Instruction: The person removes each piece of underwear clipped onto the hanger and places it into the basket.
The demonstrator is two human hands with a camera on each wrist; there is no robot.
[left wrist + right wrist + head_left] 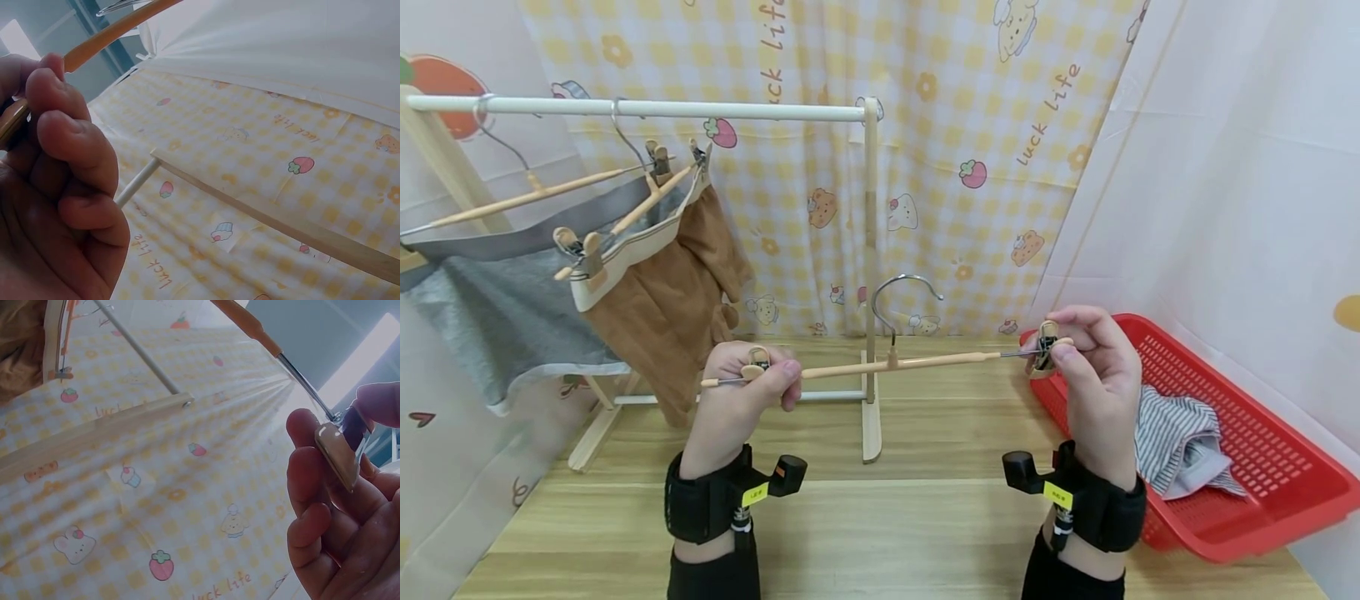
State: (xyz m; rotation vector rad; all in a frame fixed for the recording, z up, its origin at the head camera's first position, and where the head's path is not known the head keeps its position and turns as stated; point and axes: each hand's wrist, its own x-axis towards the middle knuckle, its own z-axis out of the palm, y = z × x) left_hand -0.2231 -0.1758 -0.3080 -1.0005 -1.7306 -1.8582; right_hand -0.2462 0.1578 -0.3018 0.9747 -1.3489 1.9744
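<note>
Both hands hold a clip hanger (925, 361) level above the table, its metal hook upward and no garment on it. My left hand (747, 387) grips the clip (756, 364) near the hanger's left end, fingers curled in the left wrist view. At the other end, my right hand (1093, 367) pinches the right clip (1045, 346) between thumb and fingers. The right wrist view shows that clip (337, 453) on the thin metal rod, against the curled fingers.
A rack with a white rail (737, 108) stands at left. Grey shorts (520, 308) and brown shorts (662, 287) hang there on clip hangers. A red basket (1285, 433) at right holds a striped garment (1183, 442). A patterned curtain (970, 108) hangs behind.
</note>
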